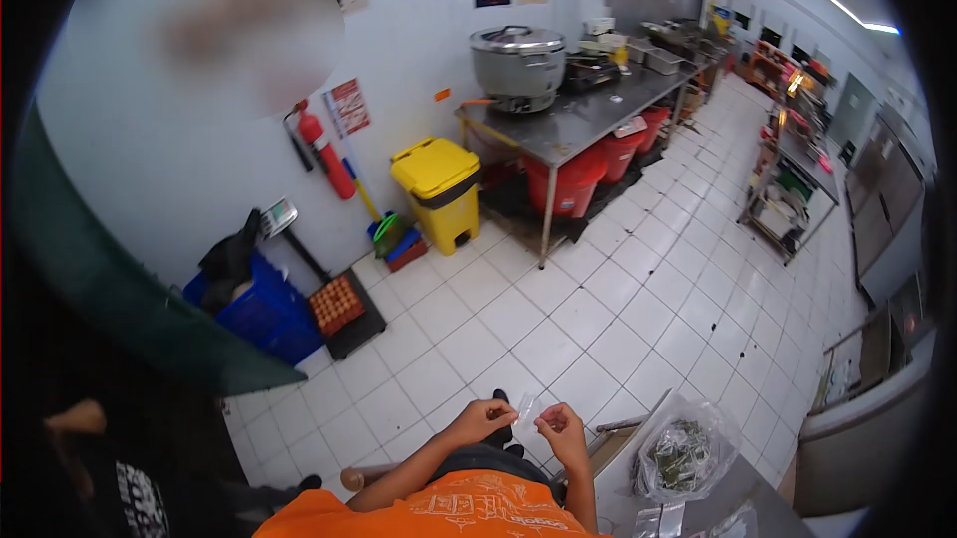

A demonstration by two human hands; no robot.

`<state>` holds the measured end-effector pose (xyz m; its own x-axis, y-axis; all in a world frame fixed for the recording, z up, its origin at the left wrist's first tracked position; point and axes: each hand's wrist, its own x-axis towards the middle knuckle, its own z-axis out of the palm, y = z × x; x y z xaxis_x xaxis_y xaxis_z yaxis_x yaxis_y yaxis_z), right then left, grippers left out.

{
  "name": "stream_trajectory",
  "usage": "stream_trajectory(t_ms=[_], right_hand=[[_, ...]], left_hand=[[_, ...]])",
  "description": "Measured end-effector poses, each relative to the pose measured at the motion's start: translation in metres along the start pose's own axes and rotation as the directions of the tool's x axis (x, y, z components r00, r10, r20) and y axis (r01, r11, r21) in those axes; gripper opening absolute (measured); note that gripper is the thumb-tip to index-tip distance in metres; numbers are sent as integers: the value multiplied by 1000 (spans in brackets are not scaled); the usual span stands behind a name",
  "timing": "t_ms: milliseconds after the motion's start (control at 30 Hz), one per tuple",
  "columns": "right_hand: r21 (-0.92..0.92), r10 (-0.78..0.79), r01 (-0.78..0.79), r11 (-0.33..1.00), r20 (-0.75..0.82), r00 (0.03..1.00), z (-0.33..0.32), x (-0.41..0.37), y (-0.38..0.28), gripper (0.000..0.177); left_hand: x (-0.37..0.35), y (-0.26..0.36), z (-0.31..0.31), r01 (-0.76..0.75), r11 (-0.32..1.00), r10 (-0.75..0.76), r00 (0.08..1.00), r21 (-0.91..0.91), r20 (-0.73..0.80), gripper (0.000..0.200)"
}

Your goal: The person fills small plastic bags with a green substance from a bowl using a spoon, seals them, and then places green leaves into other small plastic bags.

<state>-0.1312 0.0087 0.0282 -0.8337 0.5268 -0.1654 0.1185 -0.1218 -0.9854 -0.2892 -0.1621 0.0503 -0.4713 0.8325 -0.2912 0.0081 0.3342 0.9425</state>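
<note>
My left hand (480, 422) and my right hand (561, 430) are raised close together in front of my orange shirt. Both pinch a small clear plastic packet (525, 407) by its edges, one hand on each side. I cannot make out what is inside the packet. Below the hands is white tiled floor (558, 329).
A clear bag of green leaves (683, 456) lies on a steel counter at lower right. A person in dark clothing (110, 408) stands close on my left. Further off are a yellow bin (439, 189), a tray of eggs (337, 304), a blue crate (261, 311), and a steel table (578, 119) with a big pot (518, 64) and red buckets (573, 179) beneath.
</note>
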Motion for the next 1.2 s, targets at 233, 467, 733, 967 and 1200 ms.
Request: stream_trajectory(t_ms=[233, 467, 733, 967, 1200], right_hand=[[-130, -8, 25, 991, 132, 991, 10, 19, -14, 24], [-526, -480, 387, 757, -47, 876, 73, 16, -14, 36], [-276, -108, 140, 951, 126, 986, 93, 20, -4, 19], [-289, -72, 109, 951, 136, 988, 89, 16, 4, 16], [-211, -10, 48, 976, 181, 984, 76, 16, 23, 18]], left_hand=[[-21, -13, -6, -33, 999, 27, 992, -39, -124, 21], [-36, -25, -17, -106, 993, 88, 955, -47, -284, 15], [-37, -27, -32, -161, 963, 226, 919, 217, -322, 17], [-36, -25, -25, -95, 954, 181, 939, 285, -293, 18], [-35, -35, -26, -148, 937, 227, 946, 315, -233, 26]])
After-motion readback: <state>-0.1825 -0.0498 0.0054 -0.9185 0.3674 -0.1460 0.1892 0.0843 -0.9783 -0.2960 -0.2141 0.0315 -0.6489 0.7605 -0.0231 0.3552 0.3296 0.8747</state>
